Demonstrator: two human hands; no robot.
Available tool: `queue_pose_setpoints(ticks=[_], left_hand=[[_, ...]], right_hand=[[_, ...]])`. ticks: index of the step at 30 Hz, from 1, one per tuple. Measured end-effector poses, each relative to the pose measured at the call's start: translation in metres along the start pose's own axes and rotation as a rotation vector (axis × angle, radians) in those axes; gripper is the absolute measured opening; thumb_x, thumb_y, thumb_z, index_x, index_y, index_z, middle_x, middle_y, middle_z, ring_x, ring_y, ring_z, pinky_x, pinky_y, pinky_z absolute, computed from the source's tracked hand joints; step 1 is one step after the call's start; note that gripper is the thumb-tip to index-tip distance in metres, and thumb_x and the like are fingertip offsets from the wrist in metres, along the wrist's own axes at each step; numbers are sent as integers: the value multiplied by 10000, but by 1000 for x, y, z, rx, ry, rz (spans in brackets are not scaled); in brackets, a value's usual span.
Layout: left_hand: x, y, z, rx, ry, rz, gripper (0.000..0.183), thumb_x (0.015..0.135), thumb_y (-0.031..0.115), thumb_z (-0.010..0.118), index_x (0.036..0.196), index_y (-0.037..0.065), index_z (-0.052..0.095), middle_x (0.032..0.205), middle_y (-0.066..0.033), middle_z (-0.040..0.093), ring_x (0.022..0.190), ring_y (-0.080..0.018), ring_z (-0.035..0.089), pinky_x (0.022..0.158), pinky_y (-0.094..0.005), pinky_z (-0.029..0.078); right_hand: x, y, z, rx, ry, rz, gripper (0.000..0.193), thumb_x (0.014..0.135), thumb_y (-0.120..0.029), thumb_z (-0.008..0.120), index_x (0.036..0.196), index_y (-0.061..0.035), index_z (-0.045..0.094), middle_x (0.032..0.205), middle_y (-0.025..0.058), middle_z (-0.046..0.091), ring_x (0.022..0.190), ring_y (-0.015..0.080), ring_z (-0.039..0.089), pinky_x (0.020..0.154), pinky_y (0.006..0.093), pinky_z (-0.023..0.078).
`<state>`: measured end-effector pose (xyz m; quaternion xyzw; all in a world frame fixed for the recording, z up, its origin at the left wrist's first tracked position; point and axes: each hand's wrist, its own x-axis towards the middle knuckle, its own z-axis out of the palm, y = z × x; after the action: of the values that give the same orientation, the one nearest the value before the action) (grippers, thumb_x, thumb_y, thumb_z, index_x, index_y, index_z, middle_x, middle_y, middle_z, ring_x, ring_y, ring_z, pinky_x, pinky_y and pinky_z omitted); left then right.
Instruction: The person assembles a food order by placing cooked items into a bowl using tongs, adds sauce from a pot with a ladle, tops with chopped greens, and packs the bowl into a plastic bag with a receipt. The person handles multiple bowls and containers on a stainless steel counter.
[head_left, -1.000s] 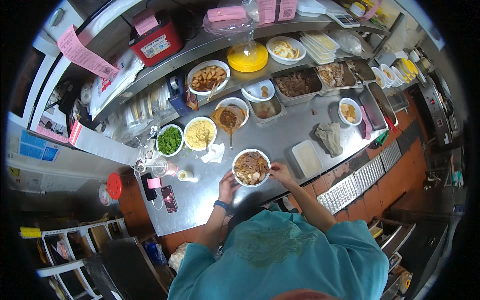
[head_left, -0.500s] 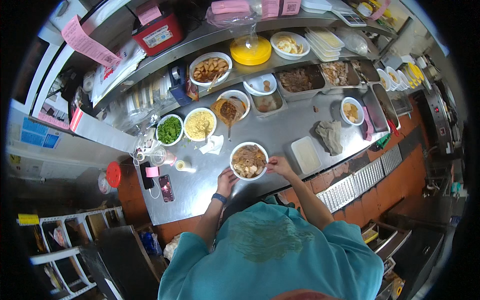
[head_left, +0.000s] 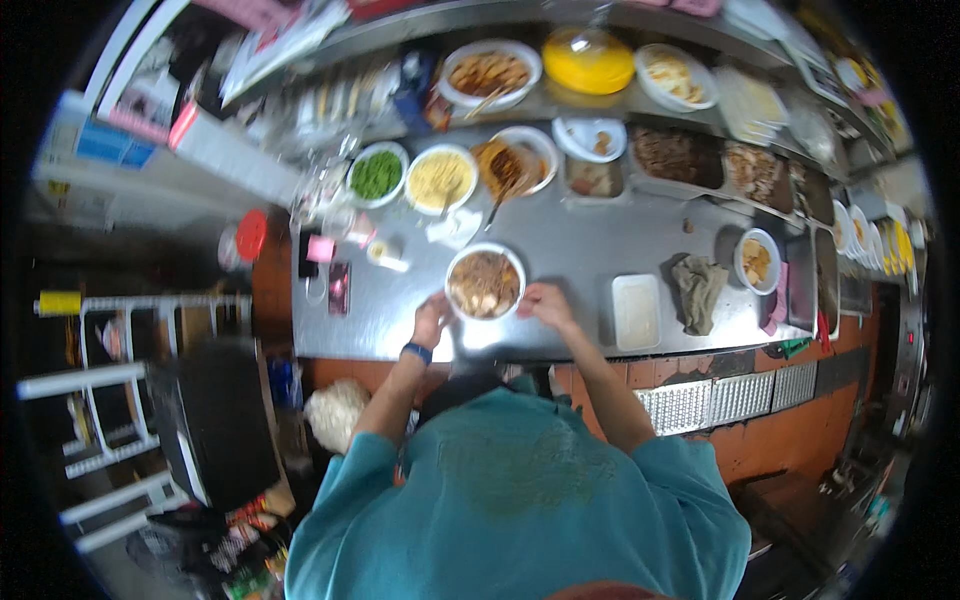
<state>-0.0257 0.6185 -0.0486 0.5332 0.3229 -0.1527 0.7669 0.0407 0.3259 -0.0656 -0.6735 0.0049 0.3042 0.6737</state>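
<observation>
Close to the front of the steel counter sits a white bowl (head_left: 474, 310) filled with sliced brown meat and paler pieces. My left hand (head_left: 431, 320), with a dark blue band on its wrist, has its fingers curled at the bowl's lower left side. On the opposite side, my right hand (head_left: 546, 303) has its fingers bent against the rim. The picture is blurred, so the exact finger contact is hard to see. Beyond the bowl lie a crumpled white tissue (head_left: 455, 228) and a bowl of yellow crumbly food (head_left: 441, 178) with a spoon in it.
A bowl of chopped greens (head_left: 377, 174), a sauce bag (head_left: 500, 166) with a ladle, and metal trays of meat (head_left: 675, 158) line the back. A white tray (head_left: 636, 312), grey cloth (head_left: 700, 290) and food bowl (head_left: 757, 262) are right; a phone (head_left: 340, 288) is left.
The whole view has turned and shifted. Against the counter, the bowl sits slightly farther left, away from the white tray, and both hands have stayed beside it.
</observation>
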Motion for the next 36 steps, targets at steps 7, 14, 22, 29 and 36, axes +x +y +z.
queue_pose_setpoints(ticks=[7, 14, 22, 29, 36], left_hand=[[1, 41, -12, -36, 92, -40, 502, 905, 183, 545, 1388, 67, 474, 1239, -63, 566, 1163, -217, 514, 973, -417, 427], [17, 67, -22, -24, 115, -24, 439, 860, 142, 571, 1280, 14, 561, 1107, -90, 628, 993, -198, 585, 874, -344, 465], [33, 121, -22, 353, 133, 681, 360, 816, -17, 604, 1175, 8, 595, 1009, -121, 641, 975, -224, 617, 899, -333, 487], [101, 148, 13, 271, 106, 244, 577, 820, 75, 657, 1340, -45, 439, 1181, -177, 594, 1074, -230, 579, 920, -325, 466], [122, 153, 27, -75, 21, 87, 218, 796, 70, 604, 1000, -4, 631, 959, -82, 655, 832, -180, 552, 767, -323, 431]], right_hand=[[12, -35, 30, -59, -11, 115, 187, 841, 74, 583, 986, 3, 677, 788, 84, 715, 705, 166, 699, 651, 313, 593], [60, -131, 113, -791, 479, -248, 261, 912, -262, 612, 1075, -57, 614, 799, 177, 701, 783, 391, 685, 732, 464, 539], [188, -151, 146, -859, 580, 78, 487, 856, -365, 635, 1169, 7, 611, 946, 260, 695, 957, 415, 669, 856, 463, 531], [156, -151, 126, -1101, 761, -39, 311, 878, -262, 569, 994, -8, 706, 942, 263, 691, 904, 437, 667, 823, 490, 531], [167, -137, 126, -986, 680, -16, 266, 886, -247, 554, 981, -80, 738, 894, 213, 700, 863, 367, 674, 778, 445, 522]])
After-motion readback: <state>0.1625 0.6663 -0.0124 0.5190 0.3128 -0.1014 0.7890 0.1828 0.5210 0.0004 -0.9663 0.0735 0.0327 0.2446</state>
